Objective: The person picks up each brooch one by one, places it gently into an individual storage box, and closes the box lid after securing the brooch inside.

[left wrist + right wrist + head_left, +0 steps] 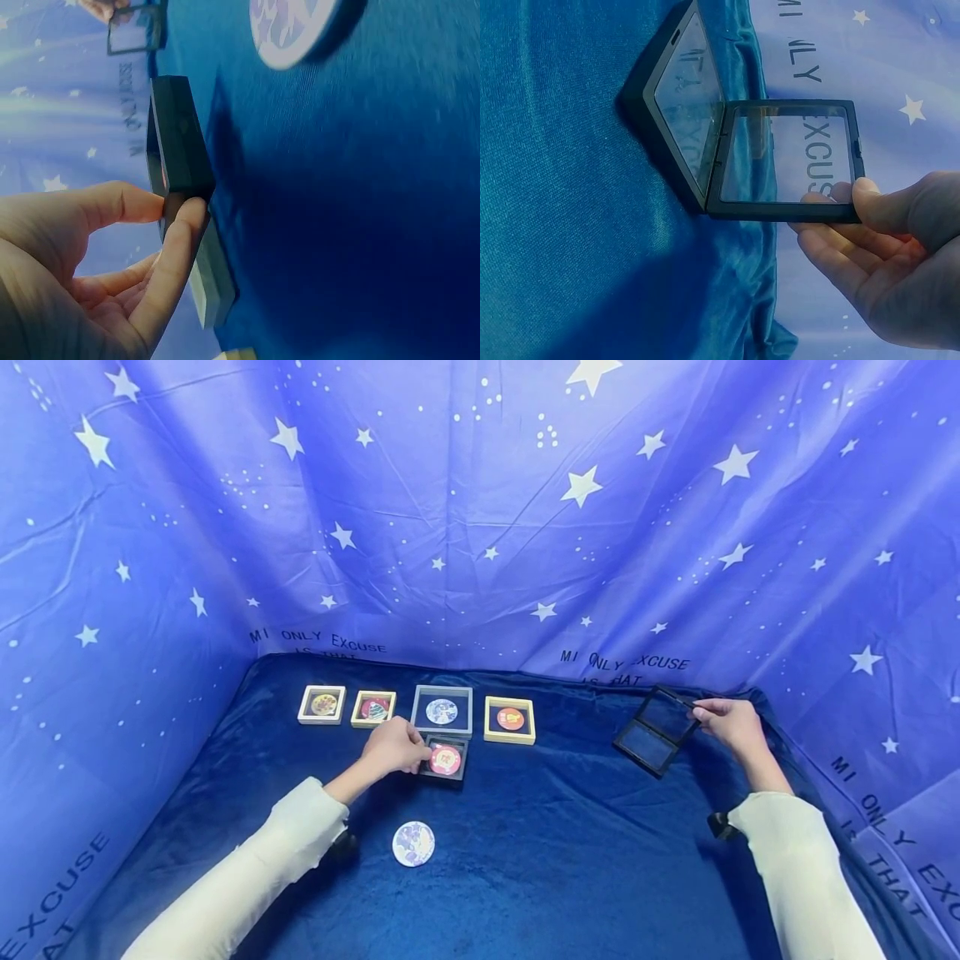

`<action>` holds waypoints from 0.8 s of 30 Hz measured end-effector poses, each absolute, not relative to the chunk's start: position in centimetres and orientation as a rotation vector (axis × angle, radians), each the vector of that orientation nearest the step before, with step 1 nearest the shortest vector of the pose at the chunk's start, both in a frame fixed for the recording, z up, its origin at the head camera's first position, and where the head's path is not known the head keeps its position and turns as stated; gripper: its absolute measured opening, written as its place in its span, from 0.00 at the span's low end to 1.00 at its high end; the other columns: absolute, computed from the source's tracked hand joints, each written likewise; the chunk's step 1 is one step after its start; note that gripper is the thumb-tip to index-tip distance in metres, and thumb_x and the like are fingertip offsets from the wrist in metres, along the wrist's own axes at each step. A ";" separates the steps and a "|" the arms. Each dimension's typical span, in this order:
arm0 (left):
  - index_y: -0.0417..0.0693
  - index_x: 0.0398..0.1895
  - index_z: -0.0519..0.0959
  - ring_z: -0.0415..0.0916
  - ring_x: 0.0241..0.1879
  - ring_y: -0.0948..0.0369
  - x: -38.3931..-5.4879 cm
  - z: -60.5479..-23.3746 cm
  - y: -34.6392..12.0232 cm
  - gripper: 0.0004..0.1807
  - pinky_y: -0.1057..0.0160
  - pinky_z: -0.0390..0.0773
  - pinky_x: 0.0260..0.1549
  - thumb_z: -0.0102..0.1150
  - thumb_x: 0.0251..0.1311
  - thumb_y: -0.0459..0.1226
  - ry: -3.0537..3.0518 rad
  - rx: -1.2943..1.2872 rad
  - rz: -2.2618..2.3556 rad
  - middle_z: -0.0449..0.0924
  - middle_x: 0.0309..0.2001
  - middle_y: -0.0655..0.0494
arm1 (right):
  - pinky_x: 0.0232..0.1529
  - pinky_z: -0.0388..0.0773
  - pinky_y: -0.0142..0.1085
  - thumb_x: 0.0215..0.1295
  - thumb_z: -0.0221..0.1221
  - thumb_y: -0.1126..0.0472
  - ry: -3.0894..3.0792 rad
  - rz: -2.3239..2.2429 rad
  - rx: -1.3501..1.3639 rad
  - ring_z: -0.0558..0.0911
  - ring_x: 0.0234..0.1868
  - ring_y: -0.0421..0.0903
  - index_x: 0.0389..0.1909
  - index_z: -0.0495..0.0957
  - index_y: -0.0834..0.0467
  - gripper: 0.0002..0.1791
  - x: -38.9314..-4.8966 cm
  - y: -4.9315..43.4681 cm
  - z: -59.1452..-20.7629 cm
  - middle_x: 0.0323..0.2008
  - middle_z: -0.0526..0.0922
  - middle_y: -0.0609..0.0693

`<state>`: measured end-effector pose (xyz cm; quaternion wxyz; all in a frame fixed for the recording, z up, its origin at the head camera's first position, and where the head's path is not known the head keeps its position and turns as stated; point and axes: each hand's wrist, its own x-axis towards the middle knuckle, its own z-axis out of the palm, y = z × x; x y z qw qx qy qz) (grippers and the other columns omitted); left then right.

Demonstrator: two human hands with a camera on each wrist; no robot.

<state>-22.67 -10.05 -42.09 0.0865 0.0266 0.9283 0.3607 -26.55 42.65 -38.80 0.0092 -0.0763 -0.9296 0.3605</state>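
My left hand (392,747) pinches a small black display case (445,763) by its edge, thumb on one face and fingers on the other. A round pink badge (446,759) sits inside that case; the left wrist view shows the case edge-on. At the far right, my right hand (885,255) pinches the raised half of a hinged black display case (780,211) at a corner. This case stands unfolded, with clear film in both halves and no badge visible within. Its other half rests on the cloth.
Behind the small black case stand a grey-blue case (470,693), a cream case (321,722) and two yellow-edged cases (510,739), each holding a round badge. A loose white-and-purple badge (413,844) lies on the dark blue cloth (570,860). A starry curtain (450,485) surrounds the table.
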 end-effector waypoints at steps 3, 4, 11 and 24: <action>0.44 0.21 0.86 0.76 0.15 0.67 -22.8 -41.7 -11.2 0.10 0.70 0.74 0.20 0.68 0.58 0.38 2.768 0.065 1.091 0.80 0.13 0.58 | 0.42 0.85 0.36 0.80 0.50 0.60 -2.902 1.131 -0.240 0.85 0.37 0.34 0.62 0.73 0.76 0.23 -26.6 42.6 -38.8 0.53 0.83 0.71; 0.44 0.22 0.86 0.76 0.15 0.67 -22.8 -41.6 -11.6 0.10 0.70 0.74 0.20 0.68 0.58 0.39 2.771 0.055 1.090 0.80 0.13 0.57 | 0.43 0.85 0.37 0.80 0.50 0.61 -2.898 1.139 -0.237 0.84 0.35 0.31 0.62 0.73 0.76 0.23 -26.6 42.6 -38.8 0.53 0.83 0.70; 0.42 0.27 0.85 0.77 0.16 0.67 -23.1 -40.8 -14.4 0.09 0.70 0.76 0.22 0.68 0.59 0.39 2.787 -0.014 1.046 0.81 0.15 0.58 | 0.40 0.85 0.33 0.80 0.50 0.61 -2.876 1.158 -0.248 0.78 0.30 0.21 0.62 0.73 0.75 0.22 -26.7 42.6 -39.0 0.51 0.85 0.69; 0.39 0.31 0.87 0.78 0.18 0.69 -23.1 -39.9 -20.2 0.11 0.68 0.77 0.24 0.67 0.58 0.40 2.815 -0.091 1.002 0.81 0.15 0.61 | 0.37 0.83 0.25 0.79 0.50 0.63 -2.806 1.243 -0.234 0.77 0.29 0.18 0.61 0.73 0.77 0.21 -26.7 42.3 -38.9 0.44 0.89 0.63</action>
